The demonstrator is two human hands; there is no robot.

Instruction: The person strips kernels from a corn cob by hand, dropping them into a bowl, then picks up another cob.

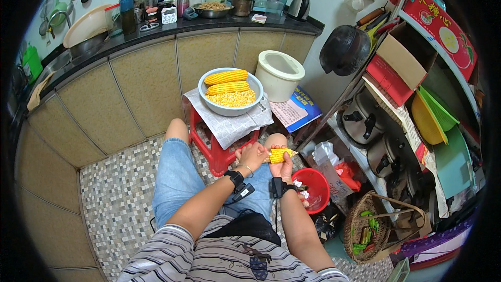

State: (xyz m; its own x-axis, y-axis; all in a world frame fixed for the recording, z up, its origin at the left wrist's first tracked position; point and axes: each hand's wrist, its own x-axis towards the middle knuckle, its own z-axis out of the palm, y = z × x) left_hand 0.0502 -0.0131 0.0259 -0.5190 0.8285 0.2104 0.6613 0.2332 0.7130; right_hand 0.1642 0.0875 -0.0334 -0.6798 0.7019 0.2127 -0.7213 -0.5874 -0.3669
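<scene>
Above my lap, my right hand [282, 166] holds a partly shelled corn cob [278, 155], its pointed tip toward the right. Yellow kernels remain on the tip half, and the bared end lies by my left hand [252, 156], whose fingers are curled at it; how firmly they grip is hidden. Beyond my knees, a light blue basin [231, 112] holds two whole ears of corn [227, 76] and a heap of loose kernels [233, 99]. It rests on newspaper [223, 127] spread over a red plastic stool [219, 156].
A red bucket [323, 192] with scraps stands right of my right wrist. Behind the basin is a white lidded bucket [278, 80]. A metal shelf with pots [362, 121] and a wicker basket of peppers [352, 239] are at right. The black counter [164, 31] runs along the back.
</scene>
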